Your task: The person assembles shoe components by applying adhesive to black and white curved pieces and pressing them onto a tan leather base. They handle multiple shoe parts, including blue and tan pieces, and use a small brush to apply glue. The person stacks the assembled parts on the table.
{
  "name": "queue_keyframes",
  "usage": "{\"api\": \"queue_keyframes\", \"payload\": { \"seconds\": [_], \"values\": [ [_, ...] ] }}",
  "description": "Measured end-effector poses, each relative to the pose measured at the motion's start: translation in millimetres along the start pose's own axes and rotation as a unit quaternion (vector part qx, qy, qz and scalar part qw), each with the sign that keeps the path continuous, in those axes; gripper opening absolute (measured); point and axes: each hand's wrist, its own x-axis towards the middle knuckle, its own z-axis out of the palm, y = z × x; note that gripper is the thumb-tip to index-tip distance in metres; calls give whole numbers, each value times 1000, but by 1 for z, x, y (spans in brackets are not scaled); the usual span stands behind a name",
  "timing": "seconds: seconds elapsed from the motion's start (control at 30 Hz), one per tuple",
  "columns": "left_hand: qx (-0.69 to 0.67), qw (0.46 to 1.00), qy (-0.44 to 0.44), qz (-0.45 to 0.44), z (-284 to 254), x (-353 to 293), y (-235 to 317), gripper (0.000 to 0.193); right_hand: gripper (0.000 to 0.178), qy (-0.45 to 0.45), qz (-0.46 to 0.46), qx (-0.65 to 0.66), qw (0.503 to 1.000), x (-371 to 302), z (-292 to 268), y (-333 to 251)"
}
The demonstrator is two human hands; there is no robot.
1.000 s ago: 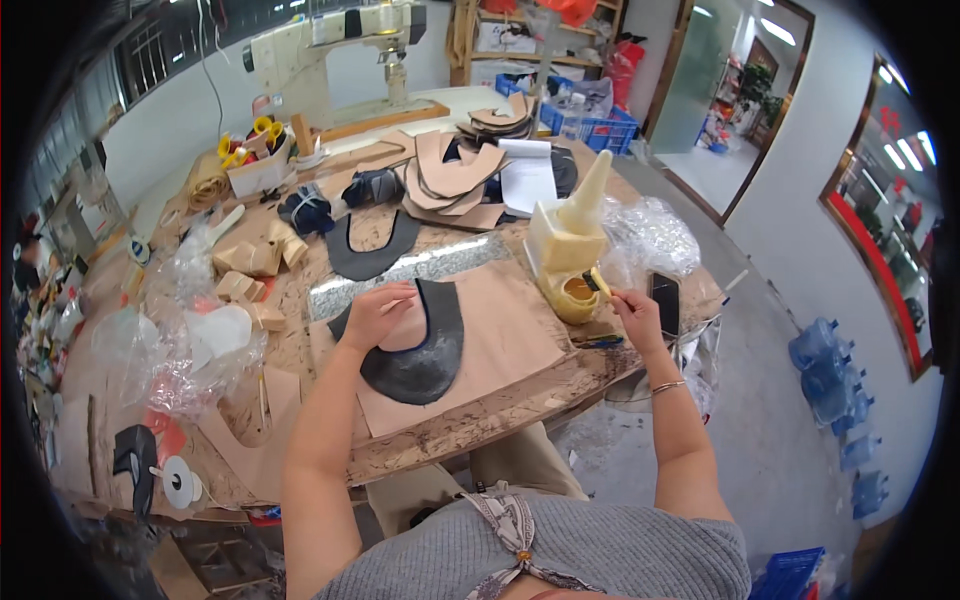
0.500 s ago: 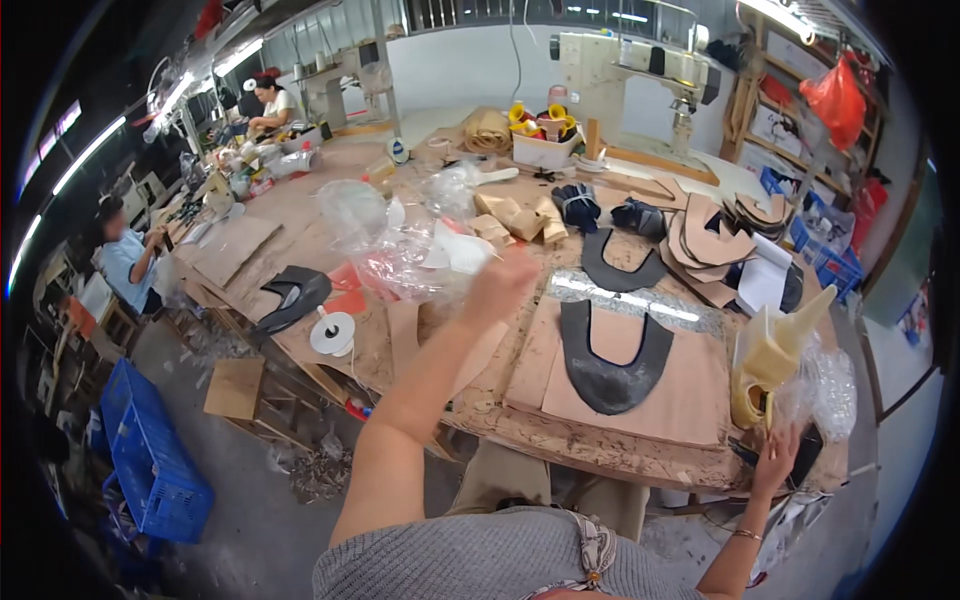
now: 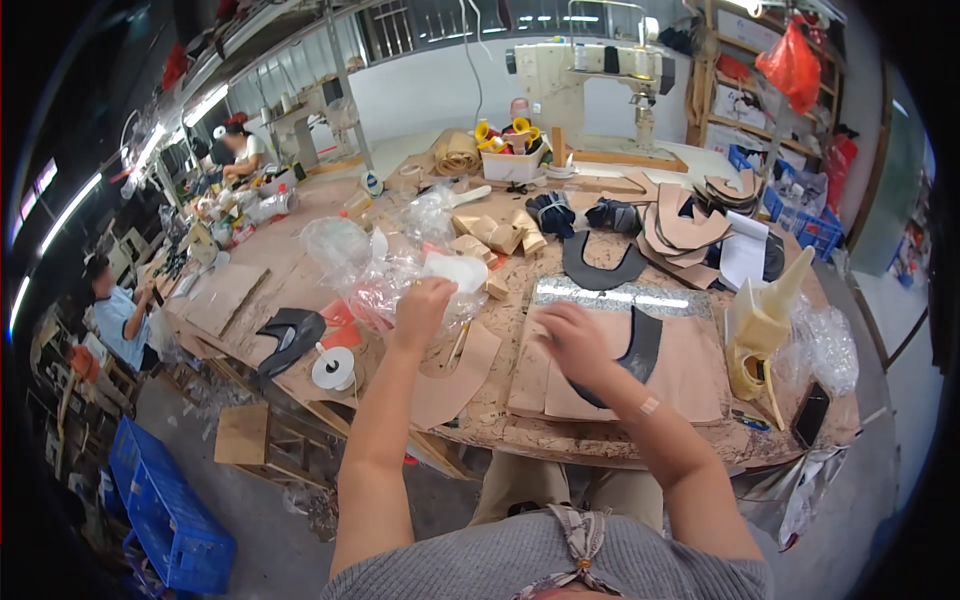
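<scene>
My left hand (image 3: 423, 308) is raised over the table with its fingers curled in, beside a white rounded piece (image 3: 457, 271) on crumpled clear plastic (image 3: 385, 285). What those fingers hold, if anything, is hidden. My right hand (image 3: 573, 338), smeared by motion, is over a black U-shaped piece (image 3: 640, 350) and covers its left side; its grip cannot be made out. That piece lies on tan sheets (image 3: 685, 385) stacked on a board. Below my left hand's right side lies a curved tan piece (image 3: 465, 375).
A yellowish pot (image 3: 748, 350) with a spout, a cutter knife (image 3: 750, 420) and a phone (image 3: 810, 415) lie at the right. Another black U-shaped piece (image 3: 603, 262) is behind the board. A thread spool (image 3: 335, 368) stands left. Two people work far left.
My right hand has left the pot and phone at the right edge and come in over the black U-shaped piece. My left hand has drawn back leftward. The whole view has shifted.
</scene>
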Motion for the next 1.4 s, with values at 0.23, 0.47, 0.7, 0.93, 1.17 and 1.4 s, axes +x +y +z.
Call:
{"api": "queue_keyframes", "payload": {
  "seconds": [0.23,0.47,0.7,0.93,1.17,1.4],
  "values": [
    [46,994,47,90,-32,-46,4,22,13,-96,1,103,990,50,102,-13],
    [33,988,47,145,-36,-65,7,30,21,-19,373,400,837,46,113,25],
    [82,987,-61,122,-23,-82,-31,37,17,227,449,497,707,82,24,91],
    [-49,993,-103,15,-44,-52,62,97,15,115,427,592,674,58,-42,55],
    [-764,557,38,-324,14,-28,168,39,15,99,461,657,589,1,-38,-3],
    [-674,649,96,-338,32,-35,205,15,17,180,476,621,597,-46,-59,-8]
  ]
}}
